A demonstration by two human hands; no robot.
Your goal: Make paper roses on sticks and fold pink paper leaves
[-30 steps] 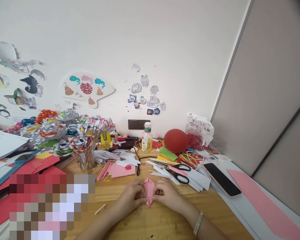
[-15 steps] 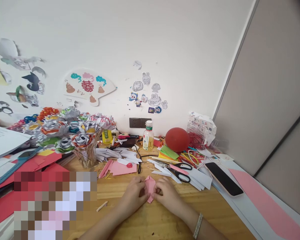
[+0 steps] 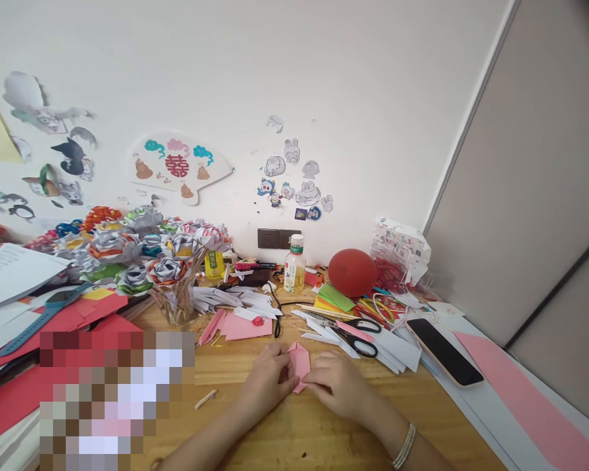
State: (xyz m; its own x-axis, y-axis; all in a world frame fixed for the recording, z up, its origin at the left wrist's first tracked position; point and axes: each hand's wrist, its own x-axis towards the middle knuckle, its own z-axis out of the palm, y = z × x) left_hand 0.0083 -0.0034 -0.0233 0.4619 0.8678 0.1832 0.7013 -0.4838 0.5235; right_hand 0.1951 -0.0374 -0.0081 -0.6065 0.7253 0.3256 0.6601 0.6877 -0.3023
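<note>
A small folded piece of pink paper (image 3: pixel 300 364) lies at the front middle of the wooden table, longer than wide, with folded corners at its top and bottom. My left hand (image 3: pixel 271 374) grips its left edge, thumb near the lower part. On the other side my right hand (image 3: pixel 336 379) has thumb and index finger pinched at the lower right edge of the paper, the other fingers curled. Black-handled scissors (image 3: pixel 360 337) rest just beyond my right hand, among white paper strips. More pink paper (image 3: pixel 248 326) sits beyond my left hand.
Paper flowers (image 3: pixel 167 271) crowd the back left. A bottle (image 3: pixel 294 265) and a red balloon (image 3: pixel 352 271) stand near the wall. At the right lies a phone (image 3: pixel 444 352) on white sheets. Red paper (image 3: pixel 112 330) covers the left side. A small stick (image 3: pixel 205 400) lies front left.
The view has shifted slightly, so everything sits a little further right. My right hand has changed its hold; its fingers are straighter and lower on the paper's edge.
</note>
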